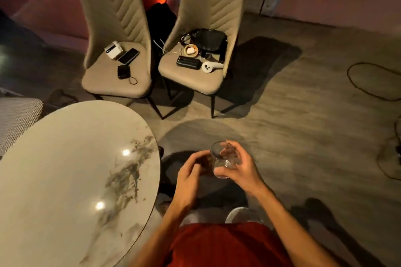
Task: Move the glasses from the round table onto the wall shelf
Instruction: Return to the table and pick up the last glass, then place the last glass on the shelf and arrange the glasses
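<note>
A clear drinking glass (221, 158) is held upright over the floor, just right of the round marble table (65, 169). My right hand (240, 167) wraps around it, thumb on the near side and fingers over the far rim. My left hand (193, 178) hovers at the glass's left side with curled fingers. Blur hides whether those fingers touch the glass. No glasses stand on the part of the table top that shows. No wall shelf is in view.
Two beige high-backed chairs stand ahead. The left chair (112, 80) carries a phone and small devices. The right chair (191, 78) holds a black bag, a pouch and cables. Black cables (368, 89) lie on the wooden floor at right. A woven cushion (17, 117) sits at far left.
</note>
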